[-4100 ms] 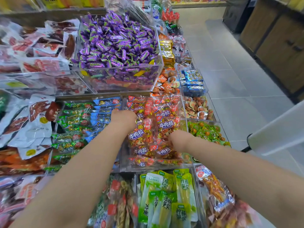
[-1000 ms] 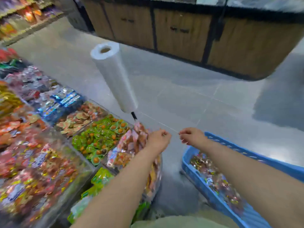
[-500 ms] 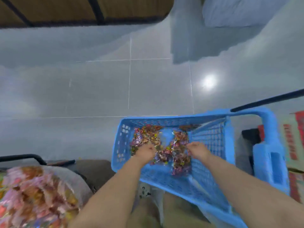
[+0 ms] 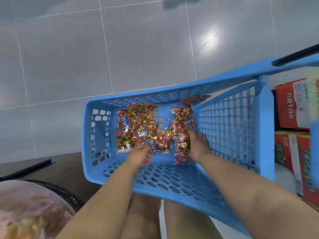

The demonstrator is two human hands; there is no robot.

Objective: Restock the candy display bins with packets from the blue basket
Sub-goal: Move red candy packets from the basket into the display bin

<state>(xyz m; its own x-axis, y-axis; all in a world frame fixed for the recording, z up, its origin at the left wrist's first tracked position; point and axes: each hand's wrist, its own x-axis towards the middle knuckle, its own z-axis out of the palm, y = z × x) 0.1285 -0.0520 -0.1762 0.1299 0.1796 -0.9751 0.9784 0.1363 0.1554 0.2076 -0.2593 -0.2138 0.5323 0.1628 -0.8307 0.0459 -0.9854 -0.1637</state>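
Right hand (image 4: 197, 145) fingers grip a clear crinkly candy packet (image 4: 183, 125) near the blue plastic lattice basket (image 4: 229, 128)'s right wall; left hand (image 4: 139, 155) fingers, can't tell.

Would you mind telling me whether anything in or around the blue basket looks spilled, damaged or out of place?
Nothing stands out. The candy packets lie in a loose heap on the bottom of the blue basket, all inside its walls. None shows on the floor tiles, and no wrapper looks torn, though blur hides fine detail.
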